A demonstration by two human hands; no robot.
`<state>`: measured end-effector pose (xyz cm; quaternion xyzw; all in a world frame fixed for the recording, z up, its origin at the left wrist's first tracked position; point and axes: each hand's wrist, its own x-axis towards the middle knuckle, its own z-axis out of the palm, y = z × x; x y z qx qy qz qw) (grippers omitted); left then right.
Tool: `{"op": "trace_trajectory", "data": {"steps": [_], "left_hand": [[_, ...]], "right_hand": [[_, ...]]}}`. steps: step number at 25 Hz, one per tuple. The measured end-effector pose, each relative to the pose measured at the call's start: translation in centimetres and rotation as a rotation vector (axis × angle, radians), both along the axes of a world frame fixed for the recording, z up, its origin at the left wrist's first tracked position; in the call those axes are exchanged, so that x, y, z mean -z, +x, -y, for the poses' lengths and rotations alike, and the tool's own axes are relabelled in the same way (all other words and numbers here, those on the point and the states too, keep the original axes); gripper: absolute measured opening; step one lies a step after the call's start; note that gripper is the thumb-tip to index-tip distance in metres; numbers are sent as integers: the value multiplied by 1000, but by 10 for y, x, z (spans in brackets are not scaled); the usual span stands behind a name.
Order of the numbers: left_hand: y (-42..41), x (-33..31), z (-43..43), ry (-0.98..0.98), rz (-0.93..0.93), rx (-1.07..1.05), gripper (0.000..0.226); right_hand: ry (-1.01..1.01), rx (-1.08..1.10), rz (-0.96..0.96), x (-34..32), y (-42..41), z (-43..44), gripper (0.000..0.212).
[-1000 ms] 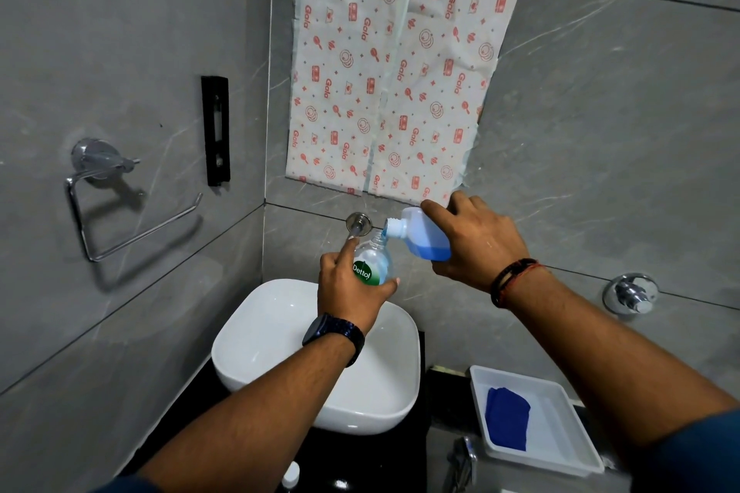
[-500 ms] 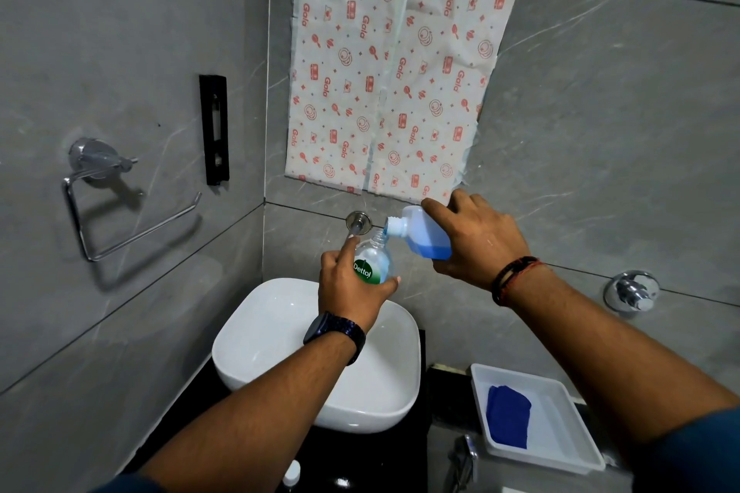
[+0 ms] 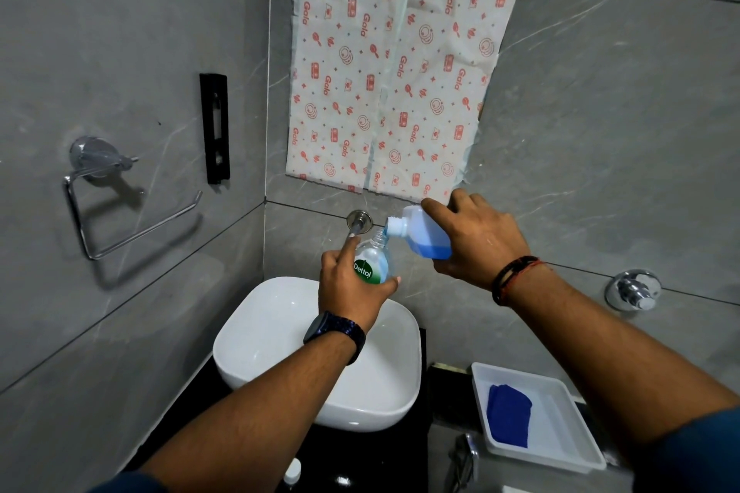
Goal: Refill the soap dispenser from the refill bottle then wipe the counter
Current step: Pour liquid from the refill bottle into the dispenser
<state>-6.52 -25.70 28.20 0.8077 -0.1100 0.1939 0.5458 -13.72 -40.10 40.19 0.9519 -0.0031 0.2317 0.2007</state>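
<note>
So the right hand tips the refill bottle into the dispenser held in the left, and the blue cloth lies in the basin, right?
Not quite: the head view shows the blue cloth in the white tray beside the basin, not in it. The right hand does tip the refill bottle into the dispenser the left hand holds.

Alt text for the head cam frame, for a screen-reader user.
The right hand tips a refill bottle, pouring blue liquid into the open neck of the soap dispenser held by the left hand, above a white basin. A blue cloth lies in a white tray to the right.
</note>
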Motion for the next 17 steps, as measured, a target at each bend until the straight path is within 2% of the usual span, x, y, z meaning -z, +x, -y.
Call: {"op": "trace_trajectory", "data": {"steps": [12,17], "left_hand": [[-1,2,-3,-1,-1,4,89],[-1,4,-8,-31,7,-3,87]], "right_hand": [[43,-12,-4,7,4,2,82],[164,-30,5,16,5,-2,82]]}}
